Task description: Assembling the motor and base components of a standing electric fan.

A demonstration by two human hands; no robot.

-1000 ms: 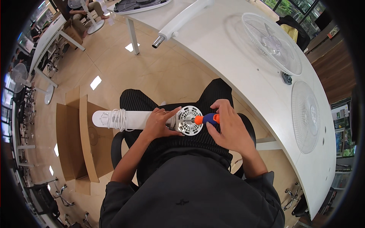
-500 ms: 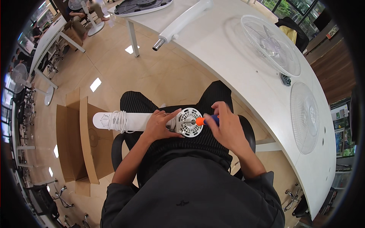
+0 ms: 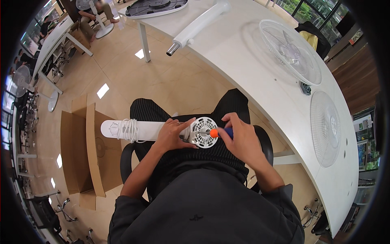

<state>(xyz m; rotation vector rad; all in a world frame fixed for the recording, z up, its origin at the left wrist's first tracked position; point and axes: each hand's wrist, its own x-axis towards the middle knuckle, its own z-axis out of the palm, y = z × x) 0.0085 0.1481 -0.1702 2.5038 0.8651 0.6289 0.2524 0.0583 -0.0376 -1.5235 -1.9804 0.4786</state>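
Observation:
Across my lap lies a white fan body [image 3: 149,131], its round slotted motor housing [image 3: 206,140] at the right end. A white cord [image 3: 129,131] is wound around its left part. My left hand [image 3: 174,135] grips the neck beside the housing, thumb and index finger spread along its edge. In my right hand [image 3: 242,140] is a screwdriver [image 3: 214,133] with an orange and blue handle. Its metal shaft points left across the housing, and the tip is at the housing's left side. Whether the tip sits in a screw is too small to tell.
At my right a white table [image 3: 243,61] holds a fan cage with blades [image 3: 290,53], a flat grille [image 3: 326,128], a small dark part [image 3: 305,88], a white fan pole [image 3: 199,25] and a dark base plate [image 3: 156,6]. An open cardboard box [image 3: 95,150] stands on the floor at left.
My right hand's fingers have shifted around the screwdriver handle, which stays at the housing. My left hand keeps its hold. The whole view has moved slightly.

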